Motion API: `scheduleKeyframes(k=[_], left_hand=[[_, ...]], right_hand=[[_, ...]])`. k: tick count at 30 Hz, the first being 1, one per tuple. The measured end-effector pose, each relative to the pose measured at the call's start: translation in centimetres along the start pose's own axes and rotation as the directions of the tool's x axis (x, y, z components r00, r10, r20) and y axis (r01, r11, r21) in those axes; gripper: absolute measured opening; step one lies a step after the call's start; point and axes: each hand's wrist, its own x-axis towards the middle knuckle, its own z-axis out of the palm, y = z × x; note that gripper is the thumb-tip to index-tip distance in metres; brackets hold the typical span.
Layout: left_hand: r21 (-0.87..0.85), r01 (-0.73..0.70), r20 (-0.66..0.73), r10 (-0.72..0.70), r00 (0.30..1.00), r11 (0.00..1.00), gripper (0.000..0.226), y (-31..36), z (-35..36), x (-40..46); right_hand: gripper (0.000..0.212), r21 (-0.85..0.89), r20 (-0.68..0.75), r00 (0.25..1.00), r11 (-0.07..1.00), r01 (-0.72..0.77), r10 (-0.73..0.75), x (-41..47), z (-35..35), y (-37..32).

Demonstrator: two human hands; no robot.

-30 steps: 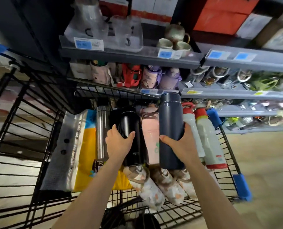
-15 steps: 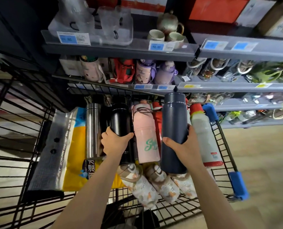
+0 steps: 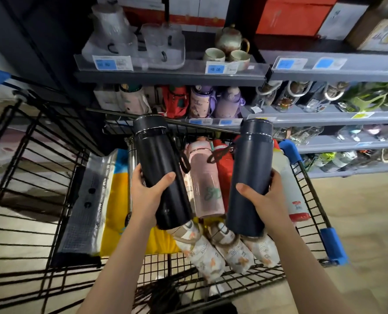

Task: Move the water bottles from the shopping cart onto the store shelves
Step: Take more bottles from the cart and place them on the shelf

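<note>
The store shelves [image 3: 302, 75] rise straight ahead beyond the far end of the wire shopping cart [image 3: 52, 200], their tiers already crowded with cups, a teapot and strapped bottles. Above the cart, two tall flasks stand lifted clear of the load, both roughly upright with caps toward the shelving, so the coming move looks like a push forward and up along their long axes. The black flask [image 3: 163, 177] is in the left hand [image 3: 145, 196], fingers and thumb wrapped round its lower body; the navy flask [image 3: 249, 177] is in the right hand [image 3: 265, 198], gripped the same way. The navy flask sits nearer the open grey tiers on the right. Below lie the pink bottle [image 3: 207, 184], a white bottle with a red base [image 3: 290, 186] and three patterned bottles [image 3: 229, 250], not yet moved.
</note>
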Motion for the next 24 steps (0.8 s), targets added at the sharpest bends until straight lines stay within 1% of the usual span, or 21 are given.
scheduleKeyframes(k=[4, 8, 11, 14, 16, 18, 21, 22, 24], left_hand=[[-0.002, -0.042, 0.029, 0.042, 0.999, 0.999, 0.072, 0.8, 0.3, -3.9], [0.095, -0.193, 0.036, 0.19, 0.981, 0.977, 0.08, 1.3, 2.4, -8.8], [0.15, -0.312, 0.023, 0.313, 0.95, 0.938, 0.08, 1.6, 6.6, -12.9], [0.182, -0.405, 0.007, 0.411, 0.912, 0.896, 0.092, 1.7, 12.9, -17.5], [0.17, -0.466, 0.002, 0.473, 0.881, 0.868, 0.087, 1.8, 17.8, -20.3], [0.154, -0.49, 0.025, 0.492, 0.87, 0.858, 0.084, 2.0, 22.7, -22.8], [0.1, -0.503, 0.095, 0.495, 0.863, 0.858, 0.091, 2.0, 29.6, -25.5], [0.082, -0.505, 0.102, 0.497, 0.862, 0.859, 0.094, 2.0, 30.5, -25.5], [0.076, -0.527, 0.15, 0.512, 0.846, 0.847, 0.094, 2.6, 34.7, -26.9]], right_hand=[[0.08, 0.03, 0.051, 0.996, 0.997, 0.076, -0.077, -1.0, -1.3, -0.5], [0.082, 0.069, 0.119, 0.97, 0.976, 0.205, -0.212, -1.4, -4.5, -1.0], [0.083, 0.087, 0.157, 0.944, 0.956, 0.281, -0.292, -1.7, -9.3, -0.7], [0.095, 0.044, 0.164, 0.92, 0.934, 0.354, -0.356, -1.5, -16.8, 0.1], [0.093, 0.019, 0.128, 0.91, 0.919, 0.395, -0.394, -1.3, -22.4, 0.5], [0.094, 0.013, 0.074, 0.909, 0.912, 0.411, -0.411, -1.1, -27.9, 0.7], [0.096, 0.018, -0.025, 0.898, 0.898, 0.439, -0.439, -0.8, -35.5, 1.1], [0.094, 0.019, -0.035, 0.896, 0.896, 0.443, -0.443, -0.6, -36.4, 1.0], [0.086, 0.015, -0.096, 0.881, 0.884, 0.467, -0.464, -0.1, -40.5, 0.7]])
